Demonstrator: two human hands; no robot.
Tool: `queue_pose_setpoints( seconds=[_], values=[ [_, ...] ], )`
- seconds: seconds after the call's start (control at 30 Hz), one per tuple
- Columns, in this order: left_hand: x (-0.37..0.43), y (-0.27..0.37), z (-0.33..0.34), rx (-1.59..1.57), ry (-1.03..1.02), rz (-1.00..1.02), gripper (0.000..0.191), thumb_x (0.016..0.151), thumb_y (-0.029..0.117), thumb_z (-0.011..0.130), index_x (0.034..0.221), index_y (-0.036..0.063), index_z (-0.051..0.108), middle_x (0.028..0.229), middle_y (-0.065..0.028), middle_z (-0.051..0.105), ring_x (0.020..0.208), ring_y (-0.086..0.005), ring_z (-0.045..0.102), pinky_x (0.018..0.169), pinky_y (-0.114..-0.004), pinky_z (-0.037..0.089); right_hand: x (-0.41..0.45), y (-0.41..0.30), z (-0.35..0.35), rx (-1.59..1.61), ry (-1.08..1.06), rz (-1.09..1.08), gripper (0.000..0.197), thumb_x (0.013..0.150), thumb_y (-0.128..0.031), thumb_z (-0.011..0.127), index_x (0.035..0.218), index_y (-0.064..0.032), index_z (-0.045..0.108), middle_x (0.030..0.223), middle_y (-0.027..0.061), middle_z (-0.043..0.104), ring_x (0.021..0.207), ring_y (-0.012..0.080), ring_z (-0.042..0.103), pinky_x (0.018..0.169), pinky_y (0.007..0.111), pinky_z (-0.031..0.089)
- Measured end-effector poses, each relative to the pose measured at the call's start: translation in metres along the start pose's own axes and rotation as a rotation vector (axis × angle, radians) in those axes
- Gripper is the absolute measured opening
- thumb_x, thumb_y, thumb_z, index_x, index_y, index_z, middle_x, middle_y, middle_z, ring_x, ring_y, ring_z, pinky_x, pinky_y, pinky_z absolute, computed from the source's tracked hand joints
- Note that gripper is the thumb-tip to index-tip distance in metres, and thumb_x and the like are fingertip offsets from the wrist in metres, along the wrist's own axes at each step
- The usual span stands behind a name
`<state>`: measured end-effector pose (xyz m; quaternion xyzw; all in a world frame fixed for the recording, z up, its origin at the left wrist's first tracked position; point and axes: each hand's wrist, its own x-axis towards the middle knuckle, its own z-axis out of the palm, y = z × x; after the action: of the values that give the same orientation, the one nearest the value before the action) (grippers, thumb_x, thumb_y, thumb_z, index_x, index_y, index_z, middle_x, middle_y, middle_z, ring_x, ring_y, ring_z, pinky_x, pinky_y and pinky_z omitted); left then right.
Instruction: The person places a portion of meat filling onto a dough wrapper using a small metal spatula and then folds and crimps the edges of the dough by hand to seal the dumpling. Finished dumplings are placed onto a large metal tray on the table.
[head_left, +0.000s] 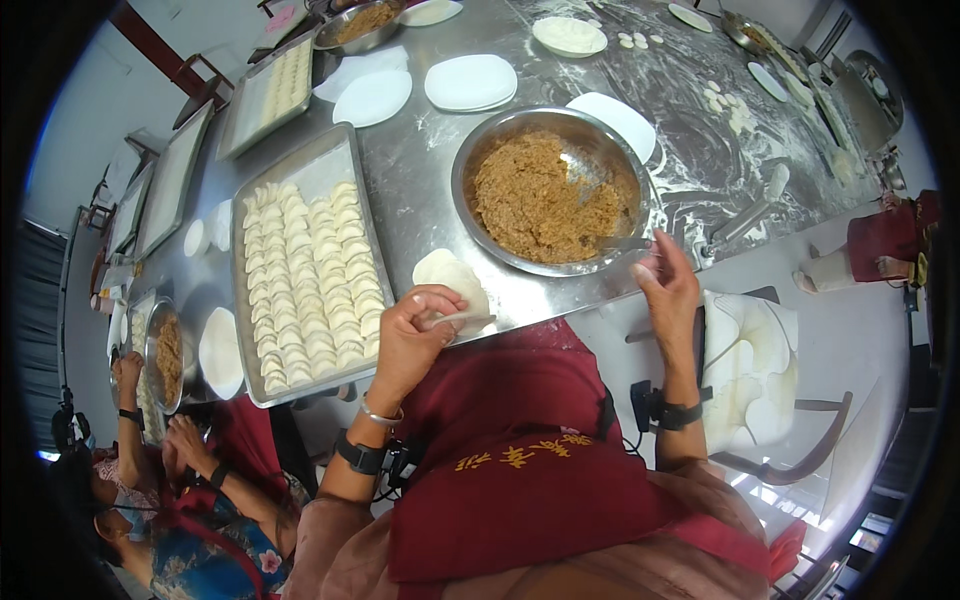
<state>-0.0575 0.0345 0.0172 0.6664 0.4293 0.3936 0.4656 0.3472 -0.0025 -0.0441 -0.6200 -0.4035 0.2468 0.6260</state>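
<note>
My left hand (424, 322) holds a round dough wrapper (457, 321) between thumb and fingers, over the table's near edge. A pile of round wrappers (442, 270) lies just beyond it. My right hand (667, 281) is at the near right rim of a steel bowl (466, 202) of brown minced filling (532, 195), beside the handle of a metal utensil (626, 243) resting in the filling. Whether my fingers touch the handle cannot be told. Left of my left hand, a metal tray (245, 330) holds rows of folded dumplings (300, 277).
White plates (471, 82) and a bowl of flour (570, 36) stand farther back on the steel table (409, 180). Another tray (262, 97) is at the back left. A co-worker (217, 510) works at the left. A chair (750, 367) stands at the right.
</note>
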Motion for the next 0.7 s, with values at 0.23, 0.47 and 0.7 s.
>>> queue_pose_setpoints(
  seconds=[0.23,0.47,0.7],
  values=[
    [0.043,0.031,0.014,-0.812,0.030,-0.316,0.027,0.110,0.002,0.070,0.137,-0.0015,0.064,0.134,-0.0147,0.075,0.125,-0.0258,0.076,0.106,-0.042,0.066,0.040,-0.009,0.064,-0.137,-0.140,-0.099,0.019,0.100,-0.009,0.083,0.117,-0.0017,0.085,0.102,0.0054,0.077,0.083,0.0114,0.067,0.077,0.028,0.054],
    [0.058,0.004,0.021,-1.050,0.007,-0.402,0.045,0.115,0.012,0.067,0.156,-0.0043,0.057,0.146,-0.0198,0.072,0.129,-0.0320,0.075,0.112,-0.045,0.062,0.063,-0.013,0.075,-0.171,-0.093,-0.167,0.021,0.108,-0.013,0.079,0.121,0.0028,0.083,0.094,0.0084,0.082,0.079,0.0118,0.077,0.071,0.029,0.060],
    [0.063,-0.005,0.030,-0.978,-0.078,-0.359,0.056,0.106,0.004,0.078,0.157,-0.0019,0.057,0.150,-0.0178,0.070,0.140,-0.0341,0.071,0.115,-0.043,0.063,0.087,-0.004,0.085,-0.172,0.055,-0.091,0.019,0.110,-0.011,0.076,0.119,0.0054,0.081,0.095,0.0122,0.083,0.082,0.0185,0.083,0.071,0.030,0.066]
  ],
)
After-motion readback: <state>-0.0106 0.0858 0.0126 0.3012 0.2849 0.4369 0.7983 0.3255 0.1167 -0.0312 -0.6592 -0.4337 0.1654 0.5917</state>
